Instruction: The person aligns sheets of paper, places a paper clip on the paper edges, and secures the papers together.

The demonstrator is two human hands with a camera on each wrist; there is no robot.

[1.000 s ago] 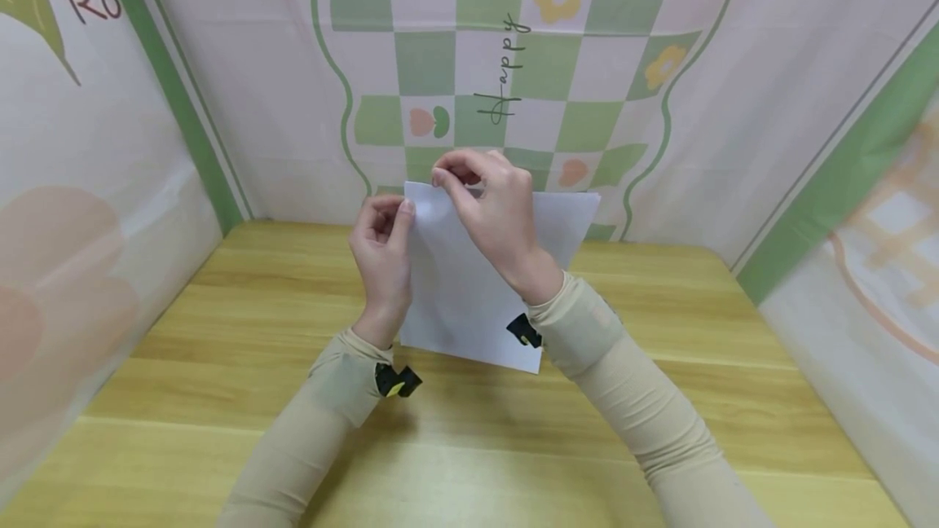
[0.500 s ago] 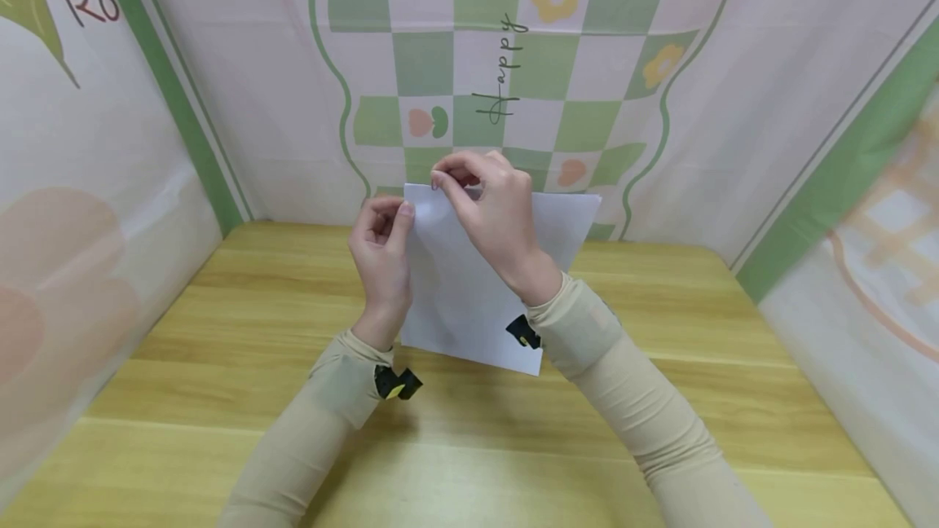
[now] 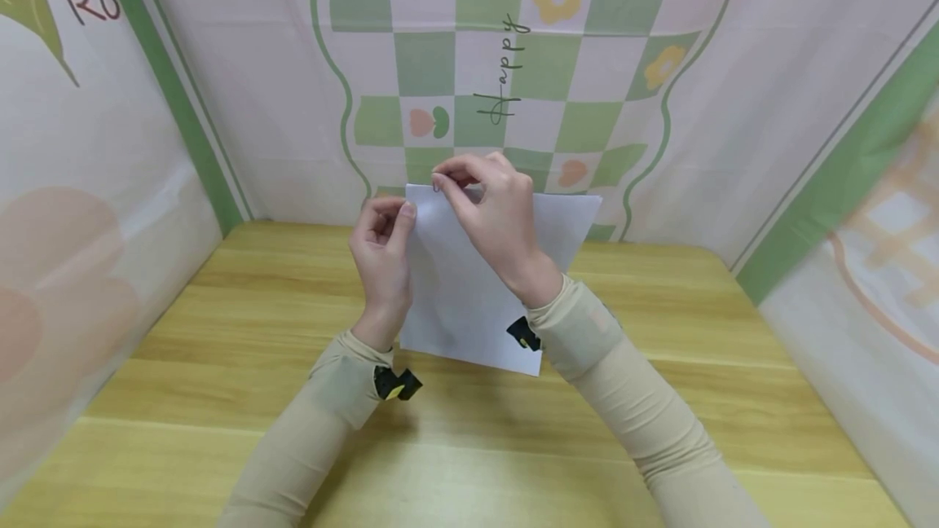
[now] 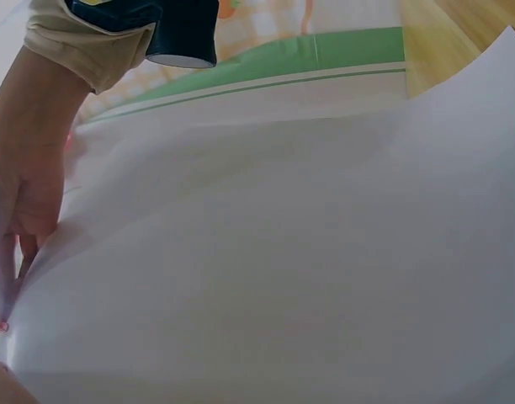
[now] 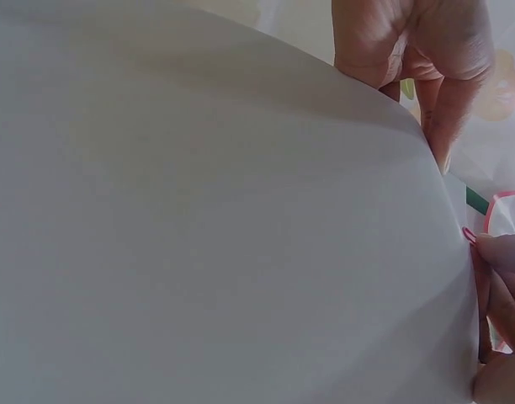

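White paper [image 3: 462, 300] stands tilted above the table, its upper right corner showing a doubled edge. My left hand [image 3: 383, 263] pinches its left edge near the upper left corner, thumb in front. At the top edge, just right of that corner, my right hand [image 3: 499, 214] pinches a small pinkish-red paper clip [image 5: 469, 235] between thumb and index finger. Only the clip's looped end shows, against the edge of the paper; the fingertips hide the rest. The paper's broad face [image 4: 283, 252] fills most of the left wrist view.
A wood-grain table [image 3: 242, 398] lies beneath the hands. Printed cloth [image 3: 279, 104] with green checks and flowers hangs behind it and at both sides. Each sleeve carries a black wrist device, one on the left [image 3: 398, 382] and one on the right [image 3: 524, 333].
Almost nothing differs. The paper and right hand sit very slightly lower than a second ago, and the clip's loop shows a little more at the right fingertips. Both grips stay the same.
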